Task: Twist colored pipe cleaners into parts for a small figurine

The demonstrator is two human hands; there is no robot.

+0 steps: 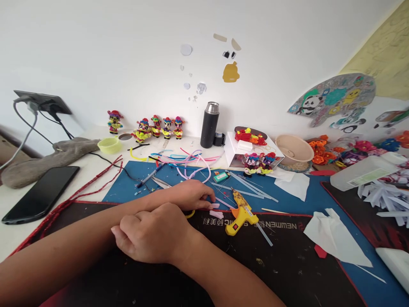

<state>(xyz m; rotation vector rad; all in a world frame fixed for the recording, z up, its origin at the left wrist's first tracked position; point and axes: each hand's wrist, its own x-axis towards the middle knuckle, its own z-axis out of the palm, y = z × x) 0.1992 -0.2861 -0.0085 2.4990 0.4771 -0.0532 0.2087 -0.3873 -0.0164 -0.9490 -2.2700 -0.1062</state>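
Note:
My left hand (192,194) is closed at the middle of the desk, its curled fingertips at a small pale pink fuzzy piece (215,206). A second pink piece (217,214) lies just below it on the black mat. Crossing over my left forearm, my right hand (152,233) is a closed fist, with its thumb at the left and nothing visible in it. To the right of both hands, a yellow glue gun (242,214) lies with its nozzle pointing away. Pink and purple pipe cleaners (194,164) lie beyond my left hand.
Small colourful figures (166,128) stand along the wall, left of a black thermos (210,125). A white box (234,149) and a beige bowl (294,150) are at the back right. A phone (41,194) and red twisted cords (79,192) lie left; white tissues (337,236) lie right.

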